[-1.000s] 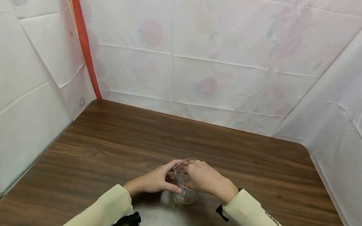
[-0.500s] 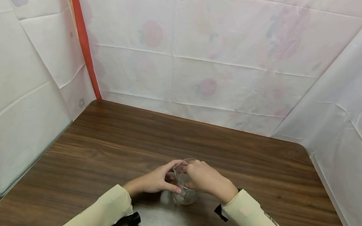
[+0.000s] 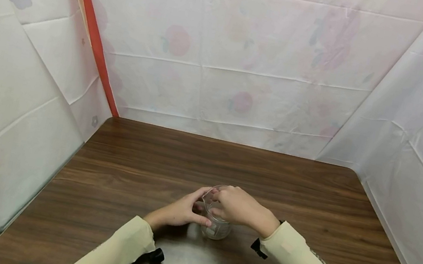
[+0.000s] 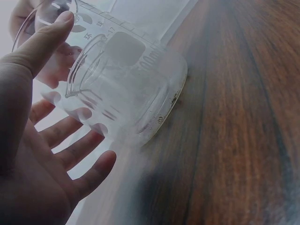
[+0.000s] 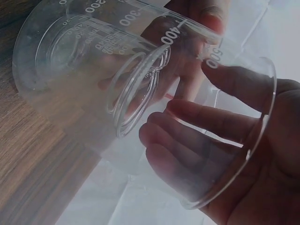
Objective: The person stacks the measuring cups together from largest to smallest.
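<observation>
A large clear glass beaker (image 3: 215, 232) with white volume marks stands upright on the wooden table. My left hand (image 3: 180, 210) grips it from the left, thumb on the near side and fingers round the far side. Inside it sits a smaller glass beaker (image 5: 93, 51), whose mouth shows several closely spaced glass rims (image 5: 136, 93). From the right, my right hand (image 3: 238, 207) reaches down through the large beaker's mouth. In the right wrist view its fingers (image 5: 187, 136) are loosely bent, apart from the smaller beaker's rim, with nothing between them and the thumb.
The brown wood-grain table (image 3: 148, 154) spreads out round the hands. White printed sheets (image 3: 224, 59) hang behind and on both sides, with a red strip (image 3: 93, 31) at the left corner. Black wrist mounts (image 3: 157, 256) sit under both sleeves.
My right thumb has lifted a little inside the large beaker's mouth, and the right hand has shifted slightly. The left hand and the large beaker have stayed in place.
</observation>
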Available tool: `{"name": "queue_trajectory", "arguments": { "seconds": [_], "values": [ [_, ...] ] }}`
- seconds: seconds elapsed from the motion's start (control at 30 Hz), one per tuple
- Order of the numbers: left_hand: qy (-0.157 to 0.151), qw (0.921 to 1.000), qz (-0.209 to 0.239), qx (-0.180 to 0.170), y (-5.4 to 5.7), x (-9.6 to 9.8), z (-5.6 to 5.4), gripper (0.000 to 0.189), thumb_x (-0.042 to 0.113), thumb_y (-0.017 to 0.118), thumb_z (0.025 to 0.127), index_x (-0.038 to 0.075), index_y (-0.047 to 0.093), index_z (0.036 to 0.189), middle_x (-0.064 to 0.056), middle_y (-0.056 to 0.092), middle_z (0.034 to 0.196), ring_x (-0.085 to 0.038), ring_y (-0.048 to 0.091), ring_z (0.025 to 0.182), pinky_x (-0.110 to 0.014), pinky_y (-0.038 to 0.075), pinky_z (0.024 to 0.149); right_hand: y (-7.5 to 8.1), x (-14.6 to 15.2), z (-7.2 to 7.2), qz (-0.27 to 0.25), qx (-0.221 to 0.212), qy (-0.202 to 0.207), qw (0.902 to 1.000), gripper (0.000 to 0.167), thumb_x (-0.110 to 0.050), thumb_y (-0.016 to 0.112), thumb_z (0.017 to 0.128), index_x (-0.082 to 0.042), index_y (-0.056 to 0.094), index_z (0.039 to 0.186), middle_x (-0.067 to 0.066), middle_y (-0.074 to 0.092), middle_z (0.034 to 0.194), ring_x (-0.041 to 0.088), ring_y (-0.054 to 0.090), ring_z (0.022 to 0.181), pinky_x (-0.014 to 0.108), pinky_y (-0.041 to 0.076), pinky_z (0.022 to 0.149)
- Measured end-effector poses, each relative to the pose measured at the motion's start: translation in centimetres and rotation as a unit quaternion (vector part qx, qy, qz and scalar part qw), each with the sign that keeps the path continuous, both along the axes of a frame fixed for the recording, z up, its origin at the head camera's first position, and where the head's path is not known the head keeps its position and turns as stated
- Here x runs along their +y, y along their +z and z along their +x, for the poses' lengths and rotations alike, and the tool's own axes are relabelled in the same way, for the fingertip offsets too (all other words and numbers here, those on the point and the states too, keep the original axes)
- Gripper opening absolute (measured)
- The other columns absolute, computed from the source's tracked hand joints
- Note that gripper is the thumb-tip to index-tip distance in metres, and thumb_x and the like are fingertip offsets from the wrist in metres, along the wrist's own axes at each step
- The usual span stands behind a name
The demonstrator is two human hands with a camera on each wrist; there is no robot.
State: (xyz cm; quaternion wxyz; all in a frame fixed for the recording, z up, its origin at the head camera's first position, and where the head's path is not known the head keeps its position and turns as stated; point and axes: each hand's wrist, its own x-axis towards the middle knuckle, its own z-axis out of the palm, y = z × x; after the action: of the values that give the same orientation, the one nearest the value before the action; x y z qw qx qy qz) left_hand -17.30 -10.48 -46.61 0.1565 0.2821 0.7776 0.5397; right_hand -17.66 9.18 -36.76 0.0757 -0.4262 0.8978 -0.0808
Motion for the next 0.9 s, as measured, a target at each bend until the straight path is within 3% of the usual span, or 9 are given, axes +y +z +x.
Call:
{"name": "queue_trajectory", "arguments": {
  "seconds": [0.13, 0.4, 0.73, 0.9],
  "values": [
    [0.003, 0.9999, -0.007, -0.007, 0.0, 0.0, 0.0, 0.083, 0.035, 0.077, 0.084, 0.026, 0.029, 0.151, 0.001, 0.040, 0.152, -0.024, 0.050, 0.131, -0.044, 0.046, 0.103, 0.2, 0.1, 0.1, -0.016, -0.006, 0.003, 0.9999, 0.028, -0.024, 0.068, 0.092, -0.008, 0.070, 0.114, 0.010, 0.069, 0.119, 0.020, 0.070, 0.097, 0.033, 0.056, 0.082],
    [-0.004, 0.9998, -0.012, -0.012, -0.1, -0.1, 0.0, 0.081, 0.037, 0.074, 0.086, 0.030, 0.027, 0.151, 0.003, 0.040, 0.152, -0.025, 0.051, 0.131, -0.046, 0.045, 0.105, 0.4, 0.6, 0.1, -0.049, -0.006, 0.012, 0.9987, 0.025, -0.021, 0.069, 0.091, -0.009, 0.071, 0.112, 0.007, 0.069, 0.117, 0.021, 0.068, 0.103, 0.033, 0.055, 0.084],
    [0.003, 0.9999, -0.016, 0.004, -0.2, 0.1, 0.0, 0.084, 0.034, 0.075, 0.086, 0.019, 0.026, 0.153, -0.007, 0.041, 0.152, -0.033, 0.053, 0.128, -0.046, 0.048, 0.101, 0.6, 1.1, 0.4, -0.063, 0.025, 0.005, 0.9977, 0.026, -0.024, 0.070, 0.090, -0.008, 0.071, 0.110, 0.005, 0.069, 0.105, 0.018, 0.067, 0.092, 0.032, 0.055, 0.079],
    [0.007, 0.9996, -0.026, -0.006, -0.2, 0.0, 0.0, 0.087, 0.039, 0.074, 0.085, 0.020, 0.024, 0.154, -0.007, 0.036, 0.155, -0.035, 0.052, 0.128, -0.048, 0.046, 0.102, 0.7, 1.4, 0.4, -0.076, 0.037, 0.002, 0.9964, 0.028, -0.026, 0.070, 0.091, -0.008, 0.071, 0.112, 0.005, 0.069, 0.104, 0.016, 0.065, 0.088, 0.030, 0.054, 0.077]
  ]
}}
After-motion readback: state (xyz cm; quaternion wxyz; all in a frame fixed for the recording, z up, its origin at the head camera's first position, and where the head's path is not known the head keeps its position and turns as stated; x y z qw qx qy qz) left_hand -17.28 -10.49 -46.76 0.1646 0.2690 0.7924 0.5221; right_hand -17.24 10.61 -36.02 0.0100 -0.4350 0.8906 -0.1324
